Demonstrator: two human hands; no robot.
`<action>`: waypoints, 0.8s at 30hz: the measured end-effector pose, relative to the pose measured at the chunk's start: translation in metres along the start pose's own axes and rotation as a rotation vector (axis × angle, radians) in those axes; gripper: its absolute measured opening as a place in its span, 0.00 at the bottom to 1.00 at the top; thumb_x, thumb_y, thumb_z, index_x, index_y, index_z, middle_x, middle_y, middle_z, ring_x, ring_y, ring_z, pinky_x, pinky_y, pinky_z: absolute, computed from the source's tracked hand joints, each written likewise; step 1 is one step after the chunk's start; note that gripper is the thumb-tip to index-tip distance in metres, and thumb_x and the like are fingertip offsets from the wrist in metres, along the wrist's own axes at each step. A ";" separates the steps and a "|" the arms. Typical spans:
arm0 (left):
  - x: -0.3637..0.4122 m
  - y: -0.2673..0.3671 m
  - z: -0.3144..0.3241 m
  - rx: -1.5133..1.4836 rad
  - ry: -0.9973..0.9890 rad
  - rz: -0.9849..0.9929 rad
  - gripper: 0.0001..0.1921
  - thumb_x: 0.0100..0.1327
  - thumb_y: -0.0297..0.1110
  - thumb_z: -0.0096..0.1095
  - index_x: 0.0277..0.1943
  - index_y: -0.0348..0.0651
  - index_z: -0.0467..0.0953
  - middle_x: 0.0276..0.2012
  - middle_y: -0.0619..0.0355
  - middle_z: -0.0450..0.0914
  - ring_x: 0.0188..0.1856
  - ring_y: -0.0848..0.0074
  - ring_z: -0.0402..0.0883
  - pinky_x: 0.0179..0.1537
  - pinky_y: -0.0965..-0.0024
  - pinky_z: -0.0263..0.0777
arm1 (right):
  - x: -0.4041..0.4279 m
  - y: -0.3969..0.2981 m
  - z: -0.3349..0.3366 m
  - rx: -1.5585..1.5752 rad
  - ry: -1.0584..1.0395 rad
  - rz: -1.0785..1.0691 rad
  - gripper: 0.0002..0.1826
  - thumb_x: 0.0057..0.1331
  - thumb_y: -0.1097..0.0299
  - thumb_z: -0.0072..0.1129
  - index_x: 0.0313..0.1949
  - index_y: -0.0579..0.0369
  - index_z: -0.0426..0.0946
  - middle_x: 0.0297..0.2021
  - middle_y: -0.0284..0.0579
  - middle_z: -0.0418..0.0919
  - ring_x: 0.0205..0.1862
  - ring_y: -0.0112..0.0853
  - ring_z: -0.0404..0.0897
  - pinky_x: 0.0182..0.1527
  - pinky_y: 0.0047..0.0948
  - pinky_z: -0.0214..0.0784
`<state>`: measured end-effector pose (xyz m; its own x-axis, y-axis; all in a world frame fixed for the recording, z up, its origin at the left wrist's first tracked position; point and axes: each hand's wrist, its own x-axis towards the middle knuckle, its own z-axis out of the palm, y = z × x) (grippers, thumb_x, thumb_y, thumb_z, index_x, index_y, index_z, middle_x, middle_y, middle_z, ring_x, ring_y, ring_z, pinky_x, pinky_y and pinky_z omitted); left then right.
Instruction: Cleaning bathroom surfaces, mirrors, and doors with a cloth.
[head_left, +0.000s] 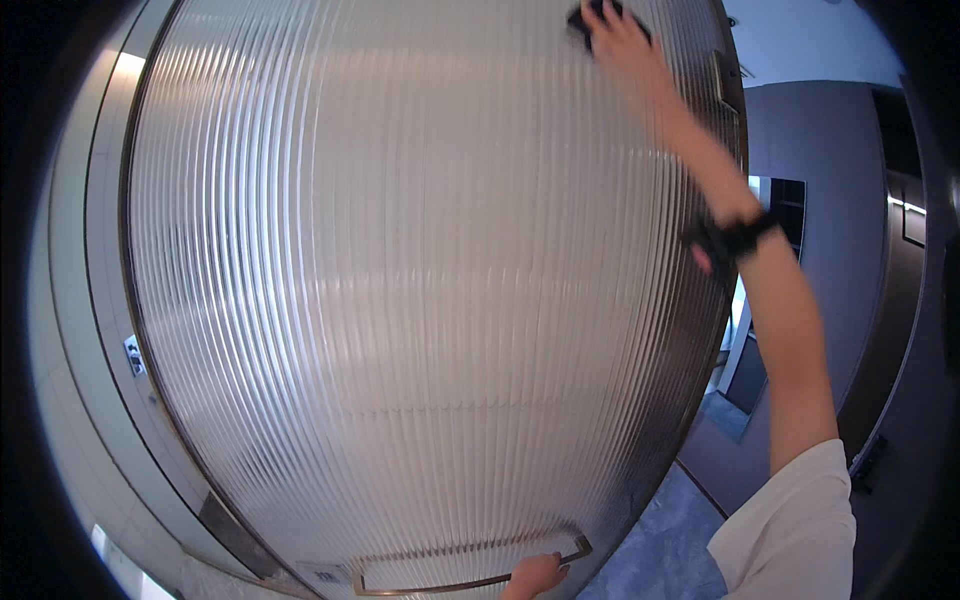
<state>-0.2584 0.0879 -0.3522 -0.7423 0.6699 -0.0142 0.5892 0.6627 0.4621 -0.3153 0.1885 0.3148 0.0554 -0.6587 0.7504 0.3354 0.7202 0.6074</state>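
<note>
A large ribbed glass door panel with a thin dark frame fills most of the view. My right hand is raised to the panel's upper right and presses a black cloth or pad against the ribbed glass. A black band circles the right forearm. Down at the bottom, my left hand grips the long metal door handle near its right end. The exact material of the black item cannot be told.
A metal hinge or clamp sits on the frame's upper right. Left of the panel is a pale wall with a socket plate. To the right stand a grey-purple wall, a mirror or opening and a bluish marbled floor.
</note>
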 end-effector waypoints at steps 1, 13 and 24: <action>-0.003 0.001 -0.002 0.008 0.015 -0.021 0.22 0.62 0.50 0.47 0.42 0.37 0.74 0.33 0.43 0.80 0.37 0.51 0.80 0.39 0.50 0.73 | -0.041 -0.034 -0.001 0.147 0.106 0.042 0.32 0.65 0.66 0.47 0.67 0.43 0.52 0.67 0.51 0.51 0.68 0.47 0.52 0.64 0.58 0.44; -0.023 0.013 -0.004 0.537 0.432 -0.065 0.14 0.56 0.38 0.54 0.37 0.33 0.75 0.37 0.43 0.78 0.42 0.59 0.78 0.42 0.54 0.69 | -0.458 -0.330 -0.189 1.199 -0.718 -0.245 0.28 0.65 0.49 0.43 0.65 0.24 0.56 0.59 0.27 0.67 0.57 0.24 0.67 0.55 0.50 0.58; -0.037 0.013 0.020 0.628 0.542 -0.225 0.12 0.53 0.34 0.51 0.40 0.42 0.69 0.34 0.55 0.71 0.37 0.65 0.73 0.37 0.62 0.63 | -0.240 -0.226 -0.127 0.873 -0.232 -0.572 0.27 0.63 0.59 0.46 0.62 0.48 0.61 0.64 0.38 0.59 0.68 0.32 0.52 0.68 0.44 0.42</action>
<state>-0.2169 0.0789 -0.3630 -0.8182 0.3543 0.4528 0.3585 0.9301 -0.0800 -0.2846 0.1567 -0.0356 -0.1084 -0.9566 0.2705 -0.5393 0.2852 0.7924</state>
